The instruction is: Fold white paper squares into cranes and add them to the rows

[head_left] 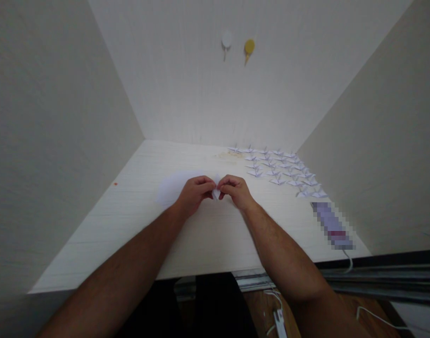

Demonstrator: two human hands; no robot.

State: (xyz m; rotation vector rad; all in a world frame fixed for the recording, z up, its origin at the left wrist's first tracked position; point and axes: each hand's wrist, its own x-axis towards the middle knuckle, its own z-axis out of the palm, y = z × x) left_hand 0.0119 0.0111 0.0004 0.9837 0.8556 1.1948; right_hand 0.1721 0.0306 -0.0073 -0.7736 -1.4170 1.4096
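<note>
My left hand (195, 193) and my right hand (236, 190) meet over the middle of a pale wooden table (130, 220). Both pinch a small folded piece of white paper (216, 192) between their fingertips, the fingers curled tight around it. Most of the paper is hidden by the fingers. A pale round sheet (171, 188) lies flat on the table just behind and to the left of my left hand.
Several small folded paper cranes (281, 169) stand in rows at the back right of the table. A blurred-out flat object (333, 226) with a white cable lies near the right front edge. Walls close in on three sides; two round hooks (249, 47) hang on the back wall.
</note>
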